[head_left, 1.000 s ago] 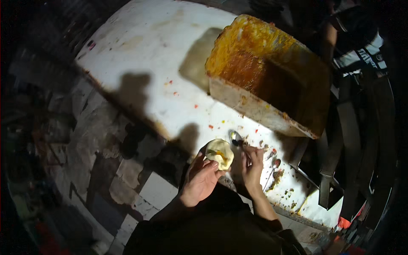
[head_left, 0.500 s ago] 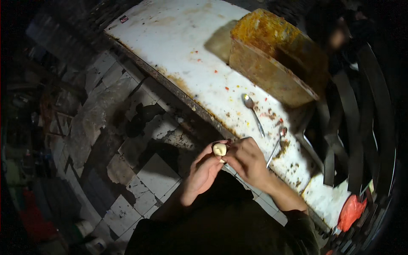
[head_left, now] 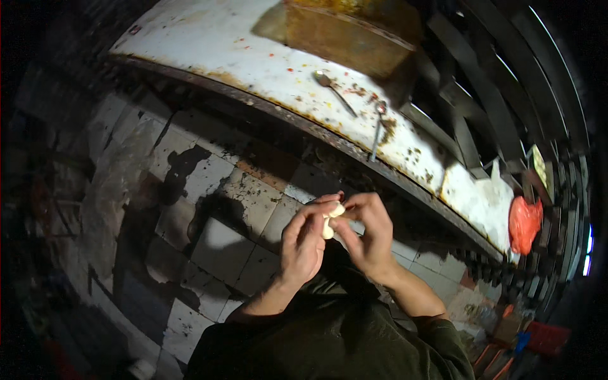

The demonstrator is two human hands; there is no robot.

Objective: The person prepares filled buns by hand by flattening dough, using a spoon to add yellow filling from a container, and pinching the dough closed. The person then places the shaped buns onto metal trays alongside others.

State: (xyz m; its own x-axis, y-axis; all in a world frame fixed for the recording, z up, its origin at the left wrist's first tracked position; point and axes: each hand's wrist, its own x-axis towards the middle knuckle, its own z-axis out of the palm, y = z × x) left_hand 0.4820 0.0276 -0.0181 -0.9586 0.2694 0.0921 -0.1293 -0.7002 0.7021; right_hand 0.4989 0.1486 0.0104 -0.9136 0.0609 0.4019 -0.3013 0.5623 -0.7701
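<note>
In front of my body, above the tiled floor, a small cream-coloured lump of dough is pinched between both hands. It looks soft and bent, with one part sticking up between the fingertips and a rounded end hanging below. My left hand closes on it with thumb and fingers from the left. From the right, my right hand grips it between thumb and bent fingers. Fingers hide part of the dough. Neither hand touches the table.
Ahead runs a stained white table with a dark, worn edge. A rusty yellow-brown box, a spoon and a second spoon lie on it among crumbs. Dark metal slats and a red plastic bag are at the right.
My view has turned, so the table sits higher and farther from my hands. The dough shows a longer, bent shape between my fingers, and my right hand's grip has shifted.
</note>
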